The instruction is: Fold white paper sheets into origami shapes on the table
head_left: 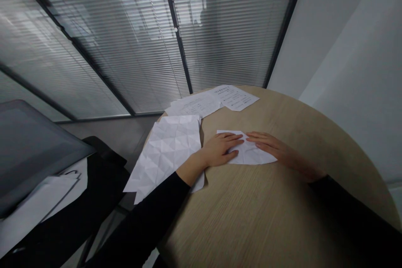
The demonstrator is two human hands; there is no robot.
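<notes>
A folded sheet of white paper [251, 155] lies flat on the round wooden table [251, 205]. My left hand [221, 148] rests on its left part, palm down with the fingers stretched out. From the other side my right hand [270, 146] lies over its upper right part, fingers extended and close together. The fingertips of both hands nearly meet near the middle of the paper. Parts of the sheet under the hands are hidden. Just left of my left hand is a stack of creased white paper [171, 144], marked with a grid of fold lines.
Printed sheets [216, 99] lie at the table's far edge. To the left stands a dark chair [103, 184] with papers [44, 201] on its seat. Beyond the table are glass panels with blinds [150, 50], and a white wall [354, 50] rises at the right.
</notes>
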